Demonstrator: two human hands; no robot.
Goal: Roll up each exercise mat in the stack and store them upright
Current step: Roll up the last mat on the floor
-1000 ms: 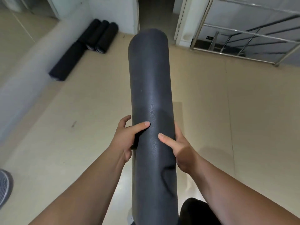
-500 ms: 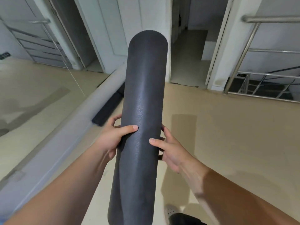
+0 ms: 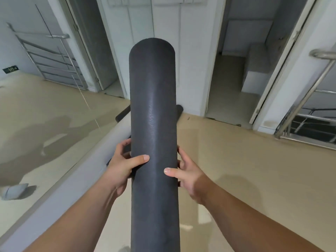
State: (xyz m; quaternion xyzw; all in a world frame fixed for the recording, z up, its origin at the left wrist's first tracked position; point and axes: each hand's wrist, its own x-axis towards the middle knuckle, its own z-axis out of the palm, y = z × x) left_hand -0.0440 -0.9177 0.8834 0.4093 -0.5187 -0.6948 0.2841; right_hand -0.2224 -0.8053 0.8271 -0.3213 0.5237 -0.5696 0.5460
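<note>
A rolled dark grey exercise mat (image 3: 153, 110) stands nearly upright in the middle of the head view, its lower end cut off by the bottom edge. My left hand (image 3: 123, 170) grips its left side, thumb across the front. My right hand (image 3: 187, 175) grips the right side a little lower, thumb on the front too. Behind the roll, ends of other rolled mats (image 3: 179, 110) lie on the floor by the wall; most of them are hidden by the held mat.
A large wall mirror (image 3: 41, 115) with a low grey ledge (image 3: 76, 177) runs along the left. An open doorway (image 3: 234, 79) lies ahead to the right. A steel stair railing (image 3: 307, 99) stands at the far right. The floor (image 3: 254, 170) is beige.
The view has tilted up and come closer to the wall and doorway. The held mat has straightened to nearly vertical. Both hands keep their grip at about the same height on the roll.
</note>
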